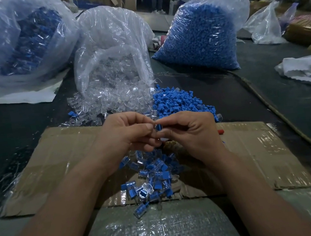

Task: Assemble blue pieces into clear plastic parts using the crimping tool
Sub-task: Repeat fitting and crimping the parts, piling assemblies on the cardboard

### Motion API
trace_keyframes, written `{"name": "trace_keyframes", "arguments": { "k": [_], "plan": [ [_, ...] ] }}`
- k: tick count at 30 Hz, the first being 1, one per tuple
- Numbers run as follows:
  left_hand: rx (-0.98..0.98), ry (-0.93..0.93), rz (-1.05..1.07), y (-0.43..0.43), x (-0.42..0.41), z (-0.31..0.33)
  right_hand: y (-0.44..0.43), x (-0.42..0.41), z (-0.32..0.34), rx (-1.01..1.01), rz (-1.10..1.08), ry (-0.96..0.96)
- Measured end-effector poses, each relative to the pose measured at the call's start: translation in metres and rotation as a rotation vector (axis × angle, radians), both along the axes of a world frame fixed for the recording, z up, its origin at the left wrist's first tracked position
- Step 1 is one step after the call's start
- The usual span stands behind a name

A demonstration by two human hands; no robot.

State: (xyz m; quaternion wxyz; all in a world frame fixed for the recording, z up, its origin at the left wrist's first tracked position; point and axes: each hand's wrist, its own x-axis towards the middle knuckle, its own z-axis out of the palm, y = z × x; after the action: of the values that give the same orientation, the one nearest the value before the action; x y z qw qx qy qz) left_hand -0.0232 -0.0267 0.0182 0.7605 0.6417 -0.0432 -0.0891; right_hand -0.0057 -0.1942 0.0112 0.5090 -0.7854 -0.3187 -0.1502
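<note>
near edge, six o'clock: woven sack (160,231) below the forearms, cardboard sheet (59,169) just beyond it.
finished pile (153,175): blue-in-clear pieces heaped on the cardboard, just short of the hands, a few spilling toward six.
left hand (125,135): fingers curled, thumb and forefinger pinching a clear part (152,125) at centre.
right hand (189,131): fingers curled, tips pinching a blue piece (159,127), touching the clear part.
risk: skewed entry, likely to jam or to drop the blue piece into the finished pile; probable cause a loose pinch on slick plastic.
crimping tool: not identifiable; red tip (221,131) at three o'clock of the right hand, the rest hidden behind it.
twelve o'clock: loose clear parts (110,103) and loose blue pieces (180,101), side by side.
far: mixed bag (19,40) at ten, clear bag (111,50) at twelve, blue bag (200,39) at one.
hard to make out: seating depth of the blue piece, masked by fingertips.
</note>
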Motion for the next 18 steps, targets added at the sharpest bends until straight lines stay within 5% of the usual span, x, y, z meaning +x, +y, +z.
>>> {"name": "trace_keyframes", "arguments": {
  "k": [18],
  "plan": [
    [0.135,-0.030,0.067,-0.0020,-0.0013,0.0036,0.0002,-0.0005,0.0003,-0.094,0.004,-0.046]
  ]
}}
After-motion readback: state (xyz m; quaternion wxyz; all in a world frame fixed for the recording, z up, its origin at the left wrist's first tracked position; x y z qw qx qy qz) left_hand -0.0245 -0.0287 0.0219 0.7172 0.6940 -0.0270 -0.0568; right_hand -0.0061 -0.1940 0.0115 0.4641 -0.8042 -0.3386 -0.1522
